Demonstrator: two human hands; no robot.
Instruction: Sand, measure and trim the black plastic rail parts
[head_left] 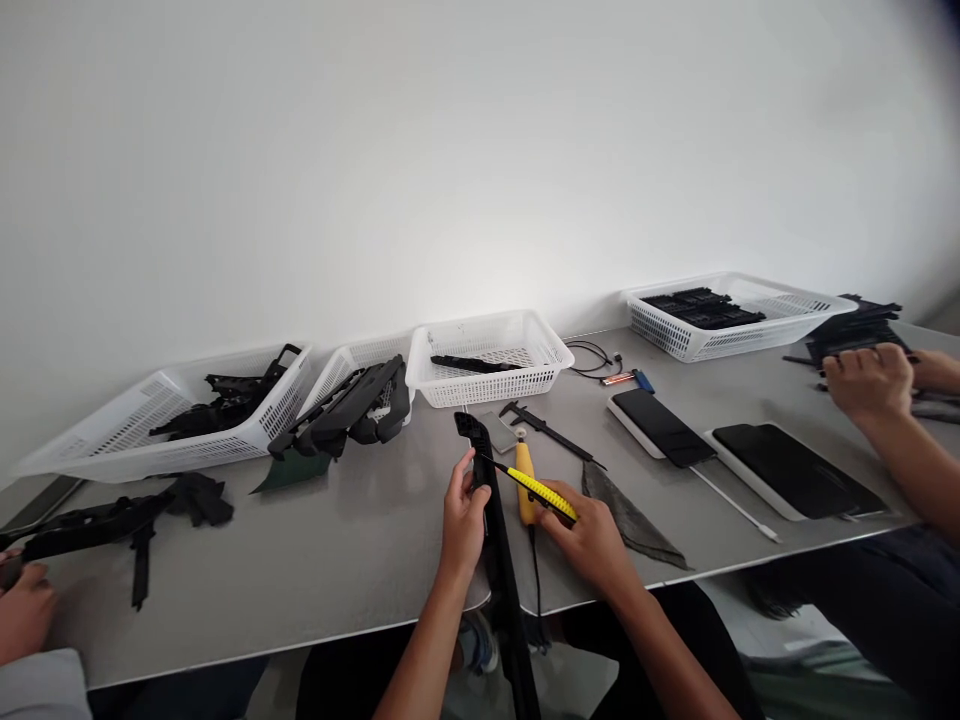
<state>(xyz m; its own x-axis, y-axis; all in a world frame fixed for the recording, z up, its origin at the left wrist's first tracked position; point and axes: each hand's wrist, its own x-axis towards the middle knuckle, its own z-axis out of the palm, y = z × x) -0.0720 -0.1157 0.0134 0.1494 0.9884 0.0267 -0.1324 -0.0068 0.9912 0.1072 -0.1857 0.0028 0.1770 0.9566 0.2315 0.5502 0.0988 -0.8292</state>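
My left hand is closed around a long black plastic strip, near its upper end. The strip runs down past the table edge toward my lap. In my closed right hand is a yellow ribbed-handled knife, its thin dark tip pointing at the strip beside my left fingers. Whether the tip touches the strip I cannot tell. Just behind the knife lies an orange-yellow handled tool with a black cord. Beyond it rests a dark caliper. A grey cloth lies right of my right hand.
A white basket holds one black part; baskets with black parts stand left. Another basket is at back right. Phones on white blocks and a white cable lie right. Other people's hands work at both sides.
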